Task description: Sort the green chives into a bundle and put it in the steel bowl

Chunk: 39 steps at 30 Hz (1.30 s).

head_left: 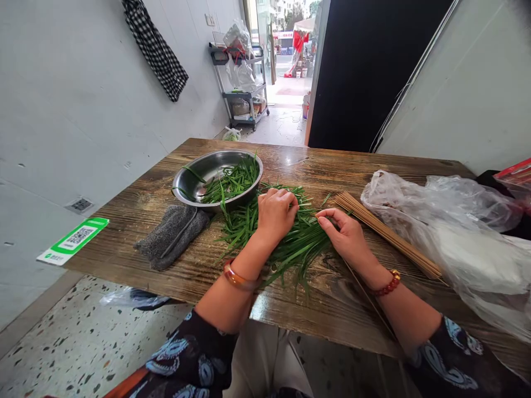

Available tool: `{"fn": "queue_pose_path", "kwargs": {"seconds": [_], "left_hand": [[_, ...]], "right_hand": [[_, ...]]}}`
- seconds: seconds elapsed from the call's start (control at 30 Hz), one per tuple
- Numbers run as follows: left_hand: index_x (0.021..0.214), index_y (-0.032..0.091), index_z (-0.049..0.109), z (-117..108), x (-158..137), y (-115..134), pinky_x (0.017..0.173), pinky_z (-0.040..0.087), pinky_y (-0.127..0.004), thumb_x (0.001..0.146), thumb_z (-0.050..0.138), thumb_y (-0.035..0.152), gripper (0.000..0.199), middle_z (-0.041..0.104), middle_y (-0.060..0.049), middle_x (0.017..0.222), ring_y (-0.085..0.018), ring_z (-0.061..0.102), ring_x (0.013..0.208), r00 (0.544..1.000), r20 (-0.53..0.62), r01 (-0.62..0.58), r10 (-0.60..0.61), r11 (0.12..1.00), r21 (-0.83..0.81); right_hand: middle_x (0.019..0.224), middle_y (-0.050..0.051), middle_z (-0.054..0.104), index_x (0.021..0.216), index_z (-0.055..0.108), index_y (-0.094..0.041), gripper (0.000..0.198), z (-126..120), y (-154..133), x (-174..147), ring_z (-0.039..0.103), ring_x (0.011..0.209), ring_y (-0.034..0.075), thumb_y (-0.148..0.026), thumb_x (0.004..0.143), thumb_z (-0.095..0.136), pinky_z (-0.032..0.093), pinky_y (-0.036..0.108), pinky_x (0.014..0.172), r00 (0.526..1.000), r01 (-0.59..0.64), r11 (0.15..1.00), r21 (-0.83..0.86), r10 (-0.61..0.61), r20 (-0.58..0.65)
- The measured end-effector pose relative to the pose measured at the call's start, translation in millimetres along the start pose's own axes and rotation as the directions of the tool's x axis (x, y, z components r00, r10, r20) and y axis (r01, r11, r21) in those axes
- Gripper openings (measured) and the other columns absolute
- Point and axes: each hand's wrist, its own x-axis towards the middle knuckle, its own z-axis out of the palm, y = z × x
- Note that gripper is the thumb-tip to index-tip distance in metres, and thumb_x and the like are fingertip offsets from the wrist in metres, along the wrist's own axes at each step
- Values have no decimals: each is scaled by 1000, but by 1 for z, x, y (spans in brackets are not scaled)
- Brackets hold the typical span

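My left hand [277, 213] is bending its fingers into a narrow curl over the long, flat green leaves [305, 246] heaped loose at mid-table; pale stalk ends are showing just beyond the fingertips, but I cannot tell whether they are being gripped. My right hand [346, 237] is pinching a thin brown wooden skewer [368, 297] between thumb and fingertips, its shaft running back beneath my wrist.

Left to right, on the brown wood-grained table [323, 171]: a green-and-white card with a printed code [72, 241] is lying at the left edge. A crumpled dark-grey knitted cloth [172, 237] is resting next, just in front of a round, shiny steel bowl [207, 164], which is containing more green leaves. The heap is spreading beside the bowl, beneath my hands. Beyond my right hand, a bundle of brown wooden skewers [385, 235] is lying slantwise, near a crumpled clear plastic bag [468, 237].
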Motion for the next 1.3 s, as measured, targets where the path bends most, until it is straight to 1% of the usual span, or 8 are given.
{"fn": "queue_pose_path", "kwargs": {"seconds": [0.1,0.2,0.37,0.53,0.7,0.93,1.13,1.3], "left_hand": [[78,18,62,3,2,0,74,38,-31,83,58,20,6,66,-2,81,-17,56,80,999,51,31,-19,968,-248],[82,16,62,8,3,0,65,38,-25,82,55,15,7,60,1,73,-12,52,68,994,111,65,-12,871,-487],[84,13,65,10,2,3,58,34,-21,81,53,14,12,53,3,65,-9,45,60,982,190,108,20,761,-639],[83,12,64,6,-1,9,56,33,-20,79,52,12,12,52,4,63,-7,43,58,962,269,167,48,678,-716],[81,12,62,8,-1,12,56,38,-20,73,64,16,9,54,4,64,-7,47,59,943,332,248,29,604,-758],[78,12,63,9,1,9,55,37,-18,72,62,13,6,57,2,66,-7,49,59,955,288,276,-71,566,-777],[85,12,61,4,1,12,51,37,-18,76,54,12,11,59,2,67,-5,48,51,903,424,409,-66,429,-805],[87,11,60,1,0,14,50,30,-18,79,54,14,11,54,4,64,-5,40,52,917,397,369,-32,449,-814]], "right_hand": [[89,5,70,95,67,-18,27,0,1,0,62,79,19,-41,88,54,46,31,72,1000,-11,1000,-2,11,-1],[90,6,70,98,68,-18,29,0,1,0,61,78,19,-41,89,54,46,31,71,1000,-20,1000,5,20,8],[88,6,70,99,68,-17,30,-1,2,0,60,76,18,-41,89,54,46,30,70,1000,-25,1000,8,25,1],[87,6,70,98,68,-17,30,-1,2,1,60,75,18,-42,88,54,46,30,68,1000,-28,999,15,28,4],[90,6,70,97,68,-17,30,-1,0,1,62,79,20,-42,87,55,47,31,72,1000,-28,999,16,28,-1],[89,6,71,99,69,-17,29,-1,0,0,62,78,19,-41,88,55,46,30,71,1000,-14,999,29,14,4],[89,6,71,99,69,-17,29,-1,1,1,62,78,18,-40,88,55,46,30,70,1000,-15,1000,27,15,-1],[91,6,71,99,69,-17,29,-1,0,1,63,79,19,-40,89,55,47,30,71,1000,-8,1000,16,9,-6]]}}
